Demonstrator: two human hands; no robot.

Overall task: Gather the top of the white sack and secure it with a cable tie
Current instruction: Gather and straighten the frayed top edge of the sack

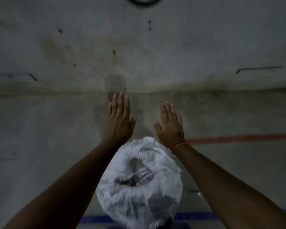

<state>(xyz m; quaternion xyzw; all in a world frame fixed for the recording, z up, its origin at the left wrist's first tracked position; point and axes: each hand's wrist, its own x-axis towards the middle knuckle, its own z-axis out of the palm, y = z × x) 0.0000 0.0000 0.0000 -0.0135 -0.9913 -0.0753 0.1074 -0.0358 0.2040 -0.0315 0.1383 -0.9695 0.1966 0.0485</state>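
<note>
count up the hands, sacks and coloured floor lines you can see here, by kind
hands: 2, left hand and right hand, both flat and empty
white sack: 1
floor lines: 2, red line and blue line
total: 5

Dim, soft-focus, edge-warped wide-angle view

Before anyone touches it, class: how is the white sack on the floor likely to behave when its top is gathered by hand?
The white sack looks thin and crumpled, so its top will probably fold floppily rather than hold shape. Its rounded bulging sides suggest loose filling, so it may sag or tip when pushed. Both the left hand and the right hand are open above it, holding nothing.
</note>
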